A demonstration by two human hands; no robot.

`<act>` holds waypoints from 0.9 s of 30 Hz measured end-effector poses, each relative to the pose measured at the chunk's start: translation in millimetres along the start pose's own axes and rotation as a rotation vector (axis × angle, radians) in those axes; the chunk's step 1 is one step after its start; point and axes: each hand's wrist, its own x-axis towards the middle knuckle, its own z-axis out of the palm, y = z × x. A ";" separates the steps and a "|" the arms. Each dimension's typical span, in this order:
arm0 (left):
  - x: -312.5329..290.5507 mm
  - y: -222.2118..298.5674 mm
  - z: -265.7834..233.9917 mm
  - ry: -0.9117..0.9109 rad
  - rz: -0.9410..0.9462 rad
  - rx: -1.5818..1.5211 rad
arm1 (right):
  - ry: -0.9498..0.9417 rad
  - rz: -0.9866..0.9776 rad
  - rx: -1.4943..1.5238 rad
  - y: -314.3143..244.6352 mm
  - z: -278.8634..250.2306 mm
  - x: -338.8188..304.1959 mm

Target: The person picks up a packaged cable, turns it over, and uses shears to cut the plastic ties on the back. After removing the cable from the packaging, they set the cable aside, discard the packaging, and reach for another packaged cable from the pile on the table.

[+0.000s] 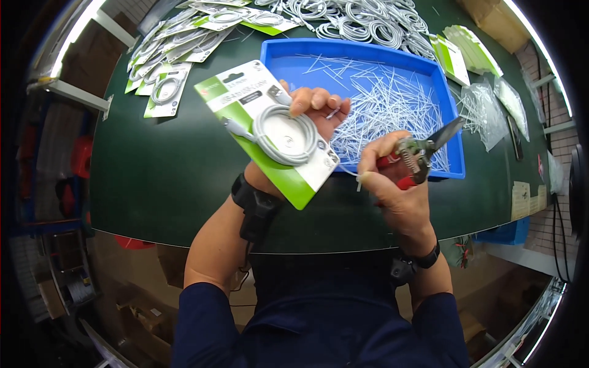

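Observation:
My left hand [319, 105] grips a green and white cardboard packaging card [227, 95] from behind, with its curled fingers showing past the card's right edge. Fastened to the card's front is a coiled grey cable [261, 134], its connectors lying at the coil's sides. A small whitish piece [332, 113] shows at the left fingertips. My right hand [402, 207] is closed round red-handled pruning shears [443, 134], blades pointing up and right. Between its thumb and forefinger is the end of a white cable tie [348, 170], which stretches toward the card's lower right edge.
Behind my hands stands a blue tray [362, 48] full of loose white cable ties [392, 101]. Carded cables [190, 43] pile up at the far left, bare coiled cables [368, 18] at the back. Blank-looking cards [469, 49] and plastic bags [488, 113] lie right on the green table [147, 178].

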 end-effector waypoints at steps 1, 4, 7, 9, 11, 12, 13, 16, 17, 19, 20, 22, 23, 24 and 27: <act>-2.7 16.2 8.6 0.043 0.058 0.048 | 0.030 0.016 -0.061 -8.4 1.0 0.5; -26.2 77.4 35.7 -0.069 0.026 0.205 | 0.113 0.038 -0.380 -28.4 1.4 14.7; -86.7 133.8 58.9 -0.134 0.040 0.438 | 0.120 0.104 -0.768 -42.7 -11.7 4.6; -135.7 168.1 67.3 -0.118 0.141 0.702 | 0.103 0.101 -0.857 -46.7 -22.6 0.0; -198.8 188.5 62.2 0.056 0.334 0.922 | 0.085 0.114 -0.834 -45.3 -35.5 -4.8; -235.1 201.4 64.2 0.180 0.432 1.010 | 0.089 0.147 -0.820 -46.7 -37.2 -5.2; -277.1 216.9 64.3 0.287 0.489 1.100 | 0.095 0.182 -0.809 -48.4 -37.2 -3.4; -344.2 222.2 73.7 0.855 0.735 1.365 | 0.072 0.186 -0.814 -57.5 -31.6 2.5; -356.7 223.1 78.6 1.341 0.907 1.498 | 0.064 0.192 -0.819 -60.1 -28.8 3.4; -386.7 246.1 73.5 1.319 0.884 1.505 | 0.046 0.145 -0.810 -56.3 -24.2 3.7; -399.3 256.8 71.4 1.298 0.851 1.513 | 0.031 0.107 -0.802 -52.0 -21.3 3.9; -398.6 265.0 71.6 1.275 0.822 1.515 | 0.015 0.064 -0.799 -50.9 -16.1 6.9; -379.7 271.1 72.9 1.237 0.807 1.733 | -0.018 0.042 -0.865 -51.5 -13.0 10.2; -358.3 277.6 74.1 1.187 0.784 1.951 | -0.051 0.019 -0.931 -51.9 -10.1 14.0; -273.3 285.4 80.1 1.096 0.731 2.102 | -0.074 0.033 -1.000 -50.1 -12.5 23.3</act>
